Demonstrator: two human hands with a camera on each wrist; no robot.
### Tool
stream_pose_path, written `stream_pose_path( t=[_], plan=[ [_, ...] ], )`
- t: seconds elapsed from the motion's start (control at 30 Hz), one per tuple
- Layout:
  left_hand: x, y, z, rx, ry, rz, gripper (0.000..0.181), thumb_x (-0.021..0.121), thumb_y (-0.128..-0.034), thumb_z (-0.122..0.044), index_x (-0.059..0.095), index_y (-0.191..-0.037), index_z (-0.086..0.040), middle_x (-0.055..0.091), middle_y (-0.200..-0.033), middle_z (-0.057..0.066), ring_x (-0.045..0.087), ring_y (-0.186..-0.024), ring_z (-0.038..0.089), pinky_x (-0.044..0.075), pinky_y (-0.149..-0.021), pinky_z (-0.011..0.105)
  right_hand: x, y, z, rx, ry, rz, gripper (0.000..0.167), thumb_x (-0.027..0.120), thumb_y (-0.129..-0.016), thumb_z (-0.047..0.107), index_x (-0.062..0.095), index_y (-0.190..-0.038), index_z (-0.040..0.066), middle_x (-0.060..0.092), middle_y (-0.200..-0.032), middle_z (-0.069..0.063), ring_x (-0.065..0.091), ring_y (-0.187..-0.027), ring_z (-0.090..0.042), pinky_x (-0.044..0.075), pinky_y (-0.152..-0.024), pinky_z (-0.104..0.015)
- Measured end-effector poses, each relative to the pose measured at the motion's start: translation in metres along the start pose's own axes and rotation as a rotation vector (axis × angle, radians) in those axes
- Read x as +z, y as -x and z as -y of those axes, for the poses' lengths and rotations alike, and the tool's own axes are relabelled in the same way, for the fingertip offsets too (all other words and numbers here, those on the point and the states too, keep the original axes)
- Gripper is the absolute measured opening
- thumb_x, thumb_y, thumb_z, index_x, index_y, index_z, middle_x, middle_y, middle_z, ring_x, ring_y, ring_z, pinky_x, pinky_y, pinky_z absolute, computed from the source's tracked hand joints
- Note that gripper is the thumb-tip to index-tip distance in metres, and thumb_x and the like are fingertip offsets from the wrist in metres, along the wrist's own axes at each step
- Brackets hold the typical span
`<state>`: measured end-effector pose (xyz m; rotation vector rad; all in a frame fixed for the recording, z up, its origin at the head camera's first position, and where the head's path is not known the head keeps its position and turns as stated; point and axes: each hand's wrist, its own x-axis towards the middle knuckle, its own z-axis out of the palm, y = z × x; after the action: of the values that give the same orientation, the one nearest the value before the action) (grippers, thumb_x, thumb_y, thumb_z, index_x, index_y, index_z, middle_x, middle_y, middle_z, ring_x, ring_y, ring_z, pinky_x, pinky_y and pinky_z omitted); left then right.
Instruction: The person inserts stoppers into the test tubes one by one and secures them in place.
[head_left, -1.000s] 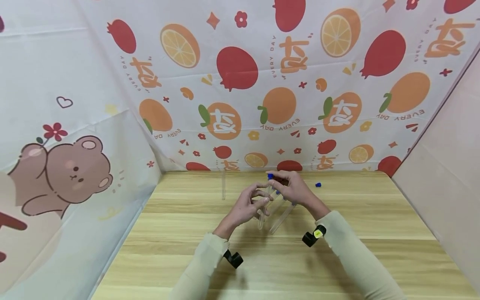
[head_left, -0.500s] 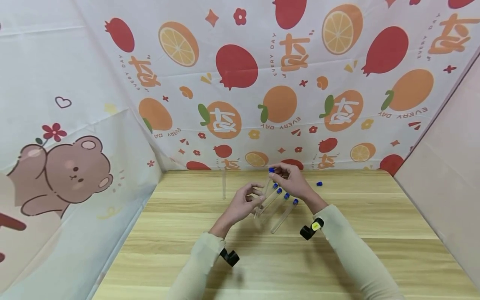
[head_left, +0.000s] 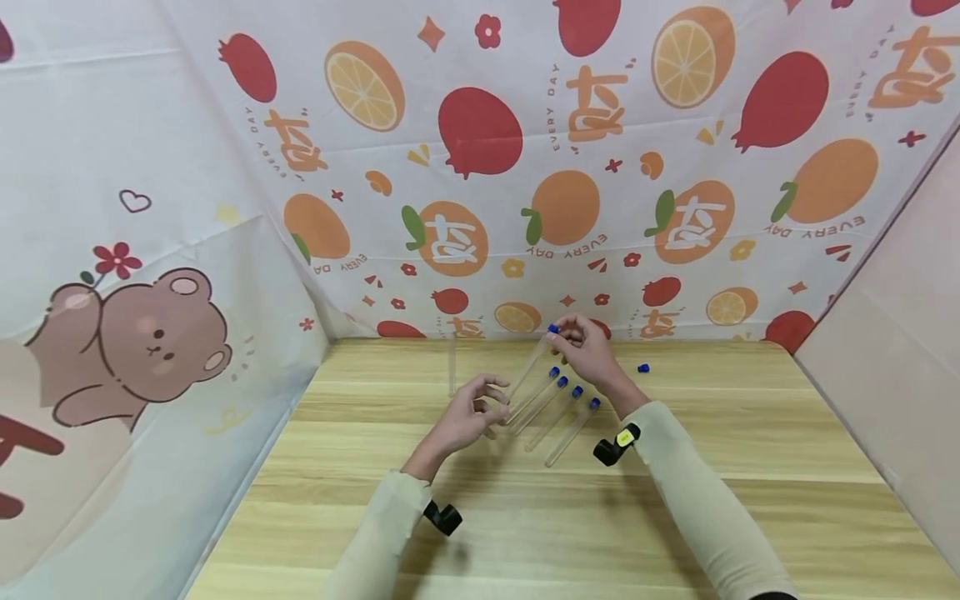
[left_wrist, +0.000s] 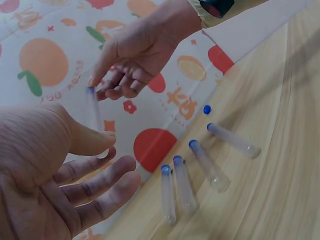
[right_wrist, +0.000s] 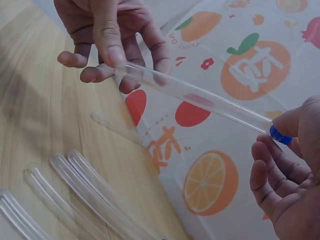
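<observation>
A clear test tube with a blue cap is held slantwise above the table between both hands. My right hand pinches its capped upper end between thumb and fingers. At the rounded lower end, my left hand pinches the tube between thumb and index finger; the other fingers are spread apart, as the right wrist view shows. Several more capped test tubes lie side by side on the table below and to the right of the held one. In the left wrist view their blue caps point toward the back.
One loose blue cap lies on the table right of my right hand. A clear tube without a visible cap lies at the back left. The wooden table meets a fruit-printed cloth behind.
Both hands have lifted the capped tube away from the row and tilted it more. The left hand has moved left, uncovering the tubes on the table.
</observation>
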<state>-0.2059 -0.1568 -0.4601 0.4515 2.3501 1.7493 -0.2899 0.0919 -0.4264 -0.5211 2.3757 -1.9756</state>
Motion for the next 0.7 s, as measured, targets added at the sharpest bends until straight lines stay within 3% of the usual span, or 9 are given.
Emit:
stream_pose_path(
  t=[0.07, 0.23, 0.37, 0.57, 0.7],
  plan=[
    [-0.003, 0.0, 0.002, -0.002, -0.008, -0.01, 0.039, 0.061, -0.0998, -0.003, 0.053, -0.138, -0.006, 0.059, -0.127, 0.031, 0.066, -0.096, 0.048, 0.063, -0.066, 0.047, 0.002, -0.002, -0.003, 0.012, 0.01, 0.001, 0.031, 0.064, -0.101, 0.026, 0.054, -0.122, 0.005, 0.07, -0.098, -0.008, 0.067, -0.081, -0.009, 0.058, -0.071, -0.032],
    [-0.007, -0.001, 0.005, -0.008, -0.053, -0.081, 0.034, 0.064, -0.0985, -0.004, 0.058, -0.132, -0.007, 0.065, -0.123, 0.024, 0.067, -0.091, 0.044, 0.062, -0.061, 0.038, 0.007, -0.01, -0.009, 0.044, 0.026, 0.016, 0.028, 0.06, -0.104, 0.022, 0.054, -0.124, 0.004, 0.068, -0.111, -0.019, 0.066, -0.083, -0.008, 0.06, -0.074, -0.035],
    [-0.008, -0.005, 0.01, -0.016, -0.083, -0.133, 0.028, 0.066, -0.0975, -0.006, 0.062, -0.125, -0.008, 0.069, -0.118, 0.019, 0.067, -0.091, 0.047, 0.061, -0.058, 0.034, 0.01, -0.016, -0.015, 0.09, 0.046, 0.031, 0.026, 0.057, -0.104, 0.016, 0.054, -0.127, 0.004, 0.063, -0.118, -0.018, 0.065, -0.093, -0.018, 0.06, -0.081, -0.042],
    [-0.008, -0.013, 0.02, 0.015, -0.201, -0.224, 0.02, 0.069, -0.0969, -0.012, 0.068, -0.115, -0.004, 0.072, -0.106, 0.017, 0.067, -0.083, 0.045, 0.059, -0.059, 0.035, 0.01, -0.024, -0.03, 0.135, 0.234, 0.054, 0.035, 0.052, -0.104, 0.017, 0.054, -0.138, 0.01, 0.054, -0.141, -0.012, 0.055, -0.125, -0.03, 0.053, -0.101, -0.044],
    [-0.005, -0.019, 0.027, 0.035, -0.312, -0.291, 0.018, 0.071, -0.0953, -0.014, 0.072, -0.111, -0.004, 0.075, -0.1, 0.016, 0.07, -0.076, 0.034, 0.057, -0.06, 0.027, 0.01, -0.027, -0.04, 0.175, 0.33, 0.088, 0.046, 0.046, -0.104, 0.015, 0.048, -0.149, 0.014, 0.042, -0.155, -0.008, 0.049, -0.134, -0.031, 0.052, -0.102, -0.044]
  ],
)
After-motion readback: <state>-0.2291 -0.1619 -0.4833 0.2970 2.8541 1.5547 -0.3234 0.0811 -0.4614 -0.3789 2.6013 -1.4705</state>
